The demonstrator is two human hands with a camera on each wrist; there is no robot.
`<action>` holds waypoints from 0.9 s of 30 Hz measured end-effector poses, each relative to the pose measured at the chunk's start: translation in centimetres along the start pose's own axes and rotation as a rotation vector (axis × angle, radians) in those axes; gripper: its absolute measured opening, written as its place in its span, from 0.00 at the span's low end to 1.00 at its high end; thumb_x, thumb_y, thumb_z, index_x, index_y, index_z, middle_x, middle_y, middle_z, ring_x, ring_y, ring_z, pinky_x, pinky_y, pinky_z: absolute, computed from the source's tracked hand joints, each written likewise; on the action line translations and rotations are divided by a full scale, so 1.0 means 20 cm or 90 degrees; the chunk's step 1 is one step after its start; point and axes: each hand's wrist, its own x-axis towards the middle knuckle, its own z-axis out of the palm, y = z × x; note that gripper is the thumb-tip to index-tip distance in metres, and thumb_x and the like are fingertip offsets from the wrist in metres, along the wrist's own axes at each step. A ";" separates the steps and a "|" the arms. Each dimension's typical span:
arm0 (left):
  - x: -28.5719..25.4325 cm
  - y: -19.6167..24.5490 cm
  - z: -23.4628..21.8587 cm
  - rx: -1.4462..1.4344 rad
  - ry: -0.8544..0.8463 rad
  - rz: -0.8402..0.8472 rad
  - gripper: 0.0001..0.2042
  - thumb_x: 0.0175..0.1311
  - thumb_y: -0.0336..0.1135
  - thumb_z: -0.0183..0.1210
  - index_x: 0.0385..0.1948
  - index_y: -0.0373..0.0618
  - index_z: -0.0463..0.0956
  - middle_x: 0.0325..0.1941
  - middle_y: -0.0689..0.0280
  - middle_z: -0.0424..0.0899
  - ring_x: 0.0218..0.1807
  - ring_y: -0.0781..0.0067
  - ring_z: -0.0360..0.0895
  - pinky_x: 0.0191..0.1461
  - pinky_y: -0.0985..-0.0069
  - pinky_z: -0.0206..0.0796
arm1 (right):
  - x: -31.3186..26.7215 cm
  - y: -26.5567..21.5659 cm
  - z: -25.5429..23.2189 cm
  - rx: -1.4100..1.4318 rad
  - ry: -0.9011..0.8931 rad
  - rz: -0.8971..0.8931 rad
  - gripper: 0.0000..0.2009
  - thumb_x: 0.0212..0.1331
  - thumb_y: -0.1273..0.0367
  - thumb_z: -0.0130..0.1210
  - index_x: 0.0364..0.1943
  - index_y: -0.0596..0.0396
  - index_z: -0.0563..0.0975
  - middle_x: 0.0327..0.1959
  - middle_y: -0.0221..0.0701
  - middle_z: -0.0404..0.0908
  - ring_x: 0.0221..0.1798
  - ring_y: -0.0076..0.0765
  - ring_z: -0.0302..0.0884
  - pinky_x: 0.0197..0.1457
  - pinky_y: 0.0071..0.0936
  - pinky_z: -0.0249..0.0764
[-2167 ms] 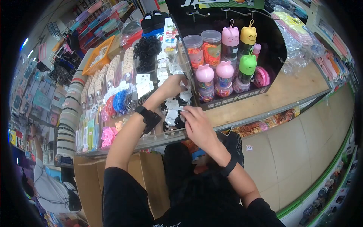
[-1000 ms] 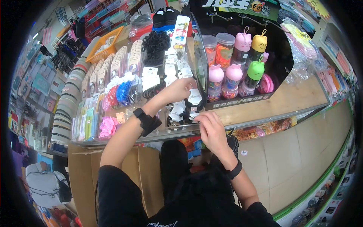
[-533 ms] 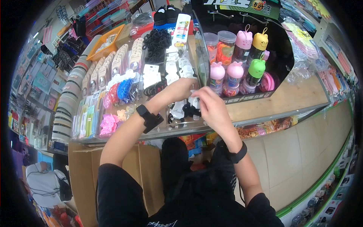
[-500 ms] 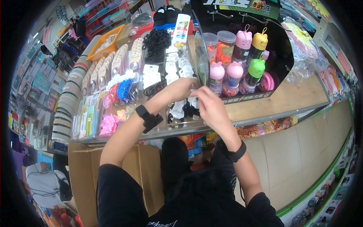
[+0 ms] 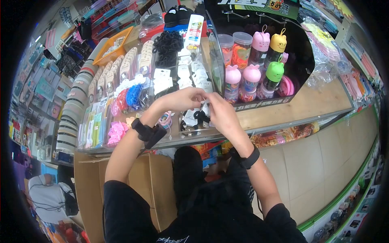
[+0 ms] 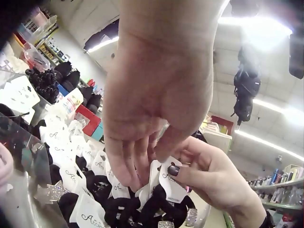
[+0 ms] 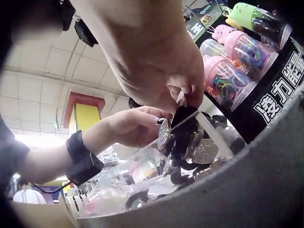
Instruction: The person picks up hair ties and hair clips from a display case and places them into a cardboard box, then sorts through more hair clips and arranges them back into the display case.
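In the head view both hands meet over a row of black hair ties on white cards (image 5: 189, 118) at the counter's front. My right hand (image 5: 222, 115) pinches a white card (image 6: 172, 183) carrying a black hair tie (image 6: 164, 209), its dark-nailed thumb lying flat on the card in the left wrist view. My left hand (image 5: 184, 99) bends its fingers down round the neighbouring cards; its fingertips are partly hidden there. Right below the left thumb, in the right wrist view, is a sparkly ornament (image 7: 164, 134) on a tie. Similar carded ties (image 6: 88, 209) hang close by.
A black display box (image 5: 263, 103) with animal-lidded jars of bands stands right of the hands. Clear dividers split the counter tray; blue ties (image 5: 133, 96), pink clips (image 5: 117, 131) and black ties (image 5: 168, 48) fill other compartments. Below stands an open cardboard box (image 5: 162, 178).
My right hand has risen from the tray's front edge to meet the left. The left hand has drawn slightly left, fingers bent at the cards. Earlier, the head view also shifted.
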 end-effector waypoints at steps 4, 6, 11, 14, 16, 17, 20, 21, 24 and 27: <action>0.04 -0.02 -0.01 0.105 0.033 0.008 0.07 0.52 0.23 0.50 0.33 0.34 0.73 0.27 0.67 0.76 0.32 0.82 0.73 0.36 0.81 0.64 | -0.05 -0.04 -0.02 -0.096 0.043 -0.030 0.16 0.45 0.82 0.46 0.41 0.57 0.69 0.35 0.39 0.73 0.39 0.46 0.72 0.39 0.37 0.69; 0.03 0.00 -0.02 0.092 0.027 0.029 0.06 0.52 0.24 0.51 0.30 0.34 0.73 0.26 0.67 0.76 0.31 0.82 0.73 0.35 0.81 0.64 | -0.07 -0.05 -0.04 -0.130 0.088 -0.053 0.16 0.45 0.82 0.46 0.41 0.57 0.69 0.36 0.39 0.73 0.39 0.46 0.72 0.39 0.37 0.70; 0.02 0.03 -0.05 0.130 0.005 0.041 0.06 0.52 0.25 0.52 0.31 0.35 0.73 0.27 0.68 0.76 0.31 0.83 0.74 0.34 0.82 0.65 | -0.12 -0.09 -0.13 -0.087 0.203 -0.019 0.11 0.48 0.81 0.48 0.38 0.58 0.72 0.32 0.39 0.75 0.33 0.46 0.74 0.34 0.34 0.70; 0.01 0.05 -0.06 0.036 0.058 -0.036 0.07 0.52 0.26 0.52 0.33 0.37 0.72 0.30 0.69 0.76 0.30 0.83 0.73 0.33 0.84 0.65 | -0.15 -0.10 -0.19 -0.040 0.268 0.001 0.10 0.50 0.80 0.48 0.37 0.58 0.73 0.31 0.39 0.75 0.30 0.46 0.74 0.32 0.31 0.70; 0.00 0.08 -0.05 0.038 0.038 -0.072 0.10 0.51 0.27 0.54 0.36 0.37 0.70 0.32 0.68 0.75 0.29 0.83 0.72 0.31 0.85 0.65 | -0.17 -0.11 -0.24 -0.031 0.278 0.005 0.10 0.50 0.80 0.48 0.37 0.58 0.73 0.31 0.38 0.75 0.29 0.42 0.75 0.32 0.29 0.70; 0.01 0.06 -0.05 0.037 0.038 -0.072 0.10 0.51 0.27 0.54 0.36 0.37 0.70 0.32 0.68 0.75 0.29 0.83 0.72 0.31 0.85 0.65 | -0.17 -0.12 -0.26 -0.013 0.290 0.030 0.09 0.51 0.80 0.48 0.37 0.59 0.72 0.31 0.38 0.75 0.29 0.40 0.75 0.32 0.28 0.70; 0.07 -0.01 -0.02 -0.028 0.002 -0.080 0.11 0.49 0.27 0.55 0.36 0.37 0.70 0.32 0.69 0.74 0.28 0.83 0.71 0.30 0.86 0.65 | -0.19 -0.11 -0.28 0.020 0.310 0.061 0.09 0.52 0.80 0.48 0.38 0.60 0.72 0.32 0.37 0.75 0.28 0.34 0.74 0.32 0.25 0.70; 0.10 -0.03 -0.02 -0.004 -0.012 -0.099 0.12 0.47 0.26 0.55 0.36 0.37 0.70 0.31 0.68 0.74 0.29 0.81 0.72 0.31 0.83 0.65 | -0.19 -0.10 -0.28 0.032 0.308 0.071 0.09 0.52 0.80 0.48 0.38 0.60 0.72 0.32 0.37 0.75 0.28 0.34 0.74 0.32 0.25 0.70; 0.17 -0.10 0.03 0.162 0.025 -0.082 0.15 0.43 0.25 0.56 0.36 0.36 0.70 0.29 0.66 0.74 0.30 0.75 0.73 0.32 0.79 0.65 | -0.20 -0.10 -0.28 0.035 0.299 0.081 0.09 0.52 0.80 0.48 0.38 0.60 0.72 0.32 0.37 0.76 0.29 0.33 0.74 0.33 0.25 0.70; 0.21 -0.10 0.05 0.329 0.076 -0.054 0.17 0.39 0.24 0.56 0.37 0.35 0.70 0.26 0.64 0.74 0.30 0.70 0.73 0.33 0.74 0.65 | -0.21 -0.11 -0.29 0.030 0.291 0.093 0.09 0.52 0.80 0.48 0.39 0.59 0.72 0.33 0.37 0.76 0.29 0.33 0.74 0.33 0.25 0.70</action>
